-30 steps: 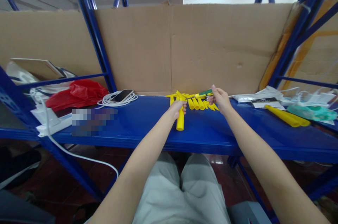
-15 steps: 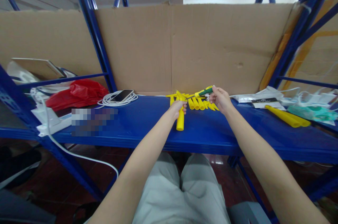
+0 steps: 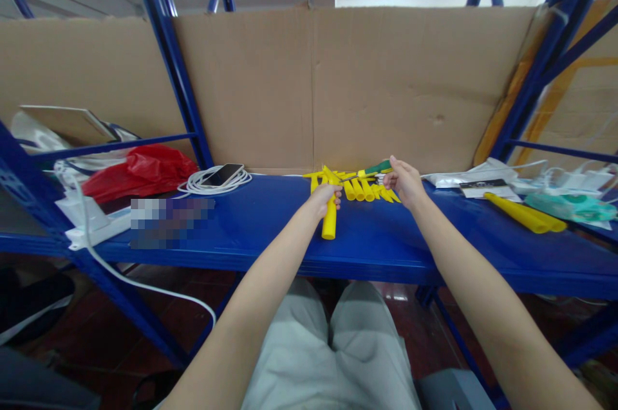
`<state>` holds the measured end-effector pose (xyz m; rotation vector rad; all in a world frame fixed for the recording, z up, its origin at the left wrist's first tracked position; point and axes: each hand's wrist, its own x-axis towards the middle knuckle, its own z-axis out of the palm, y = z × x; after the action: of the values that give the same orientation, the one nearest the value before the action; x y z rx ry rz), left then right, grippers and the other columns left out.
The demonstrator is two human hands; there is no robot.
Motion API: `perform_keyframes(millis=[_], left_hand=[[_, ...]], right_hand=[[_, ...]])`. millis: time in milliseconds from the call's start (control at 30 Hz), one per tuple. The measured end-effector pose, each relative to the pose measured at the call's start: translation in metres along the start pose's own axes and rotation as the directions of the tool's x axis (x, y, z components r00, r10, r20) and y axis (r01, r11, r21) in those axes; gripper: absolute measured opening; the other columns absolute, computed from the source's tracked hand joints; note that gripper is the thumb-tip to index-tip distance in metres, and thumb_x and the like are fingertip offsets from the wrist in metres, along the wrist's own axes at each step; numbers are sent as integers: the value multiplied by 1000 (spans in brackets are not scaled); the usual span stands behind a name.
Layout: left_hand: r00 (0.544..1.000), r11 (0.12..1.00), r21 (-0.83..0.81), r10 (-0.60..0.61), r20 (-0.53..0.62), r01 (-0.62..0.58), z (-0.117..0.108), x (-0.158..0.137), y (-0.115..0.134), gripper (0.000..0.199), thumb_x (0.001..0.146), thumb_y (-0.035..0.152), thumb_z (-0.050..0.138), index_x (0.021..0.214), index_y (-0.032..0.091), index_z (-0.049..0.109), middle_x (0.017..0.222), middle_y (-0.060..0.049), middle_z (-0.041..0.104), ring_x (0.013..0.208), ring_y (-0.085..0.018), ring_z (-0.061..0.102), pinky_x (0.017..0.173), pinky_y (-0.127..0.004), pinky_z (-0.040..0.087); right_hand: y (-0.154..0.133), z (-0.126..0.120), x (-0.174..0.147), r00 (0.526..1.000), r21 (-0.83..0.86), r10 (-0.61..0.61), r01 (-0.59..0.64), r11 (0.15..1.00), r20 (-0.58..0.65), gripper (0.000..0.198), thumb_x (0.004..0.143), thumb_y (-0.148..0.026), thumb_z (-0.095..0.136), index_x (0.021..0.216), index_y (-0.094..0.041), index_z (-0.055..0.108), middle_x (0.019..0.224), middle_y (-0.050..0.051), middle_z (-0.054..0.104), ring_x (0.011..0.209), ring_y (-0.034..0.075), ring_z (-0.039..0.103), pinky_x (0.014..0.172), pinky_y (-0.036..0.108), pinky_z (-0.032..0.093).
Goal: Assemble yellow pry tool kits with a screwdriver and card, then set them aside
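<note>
At the far left of the blue tabletop (image 3: pixel 270 230) sat a white power strip (image 3: pixel 101 226), with a crumpled red plastic bag (image 3: pixel 145 168) behind it and a pixelated patch beside it that hid any print there. Next came a dark-screened phone (image 3: pixel 224 174) resting on a coiled white cable (image 3: pixel 212 190). Near the middle, the left hand (image 3: pixel 326 199) had its grip clamped around a yellow tube (image 3: pixel 329 224), the open end pointing toward the person. A screwdriver (image 3: pixel 376 168) with a green handle slanted from the tube's upper part to the right hand (image 3: pixel 404 182), whose grip was pinched on the handle's butt; I couldn't tell whether the tip went in. More yellow tubes (image 3: pixel 358 190) lay behind, between the hands. Farther right were a black-and-white card (image 3: pixel 488 188), its lettering too small to read, two long yellow cones (image 3: pixel 524 215) and a green plastic bag (image 3: pixel 572 206)
</note>
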<state>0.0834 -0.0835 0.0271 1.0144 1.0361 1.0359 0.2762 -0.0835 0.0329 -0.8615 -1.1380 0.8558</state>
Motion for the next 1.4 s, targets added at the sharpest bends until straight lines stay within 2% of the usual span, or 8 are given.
perform_keyframes(millis=[167, 267, 433, 600, 867, 1067, 1167, 1400], left_hand=[[1000, 1000, 1, 6, 5, -6, 0, 1, 0, 22, 91, 6, 45, 75, 20, 41, 44, 11, 38, 29, -4, 33, 37, -17, 27], [1000, 1000, 5, 5, 2, -5, 0, 0, 0, 20, 91, 6, 45, 76, 20, 42, 44, 11, 38, 29, -4, 33, 38, -17, 27], [1000, 1000, 0, -6, -4, 6, 0, -1, 1, 21, 90, 7, 48, 75, 20, 42, 45, 11, 38, 30, -4, 33, 39, -17, 27], [1000, 1000, -6, -6, -5, 6, 1, -2, 1, 20, 90, 7, 47, 76, 20, 43, 46, 10, 39, 30, -4, 33, 39, -18, 27], [1000, 1000, 0, -3, -4, 3, 2, -5, 2, 18, 91, 7, 45, 78, 20, 44, 45, 10, 39, 30, -4, 33, 37, -17, 27], [1000, 1000, -6, -9, -9, 9, 1, -2, 1, 20, 91, 8, 48, 77, 20, 41, 45, 11, 38, 29, -4, 33, 38, -16, 27], [1000, 1000, -6, -10, -7, 10, 0, -1, 1, 20, 91, 7, 46, 76, 20, 41, 45, 11, 37, 29, -4, 33, 38, -17, 27], [1000, 1000, -20, -11, -8, 10, 0, -1, -1, 16, 88, 10, 53, 79, 20, 44, 47, 11, 39, 30, -4, 34, 38, -17, 27]], right_hand=[[-5, 1, -3, 996, 59, 21, -26, 998, 88, 30, 78, -48, 68, 82, -21, 56, 48, -4, 60, 37, 9, 50, 38, 19, 38], [-6, 1, -4, 993, 60, 10, -17, 998, 119, 31, 78, -48, 69, 79, -22, 53, 51, -4, 61, 38, 9, 50, 39, 19, 39], [-1, 1, -1, 999, 1, -17, 17, 1000, 42, 44, 70, -56, 75, 71, -23, 46, 47, -7, 53, 34, 7, 45, 35, 18, 33], [2, 1, 0, 999, -13, -36, 35, 999, -39, 48, 67, -60, 76, 69, -23, 44, 45, -7, 51, 33, 7, 44, 34, 19, 33], [-1, 1, -1, 999, -14, -28, 27, 1000, -29, 48, 70, -65, 70, 75, -21, 54, 42, -6, 51, 32, 7, 44, 35, 19, 33], [-4, 2, -3, 998, 40, -15, 12, 999, 67, 38, 70, -49, 77, 89, -23, 57, 53, -6, 59, 39, 8, 52, 39, 19, 37], [-3, 3, -4, 995, 42, -32, 28, 999, 94, 38, 69, -47, 78, 89, -23, 56, 54, -7, 60, 40, 8, 52, 39, 18, 37], [3, 1, 1, 996, -32, -84, 83, 996, -37, 51, 60, -58, 80, 71, -23, 46, 47, -8, 54, 35, 6, 45, 35, 18, 33]])
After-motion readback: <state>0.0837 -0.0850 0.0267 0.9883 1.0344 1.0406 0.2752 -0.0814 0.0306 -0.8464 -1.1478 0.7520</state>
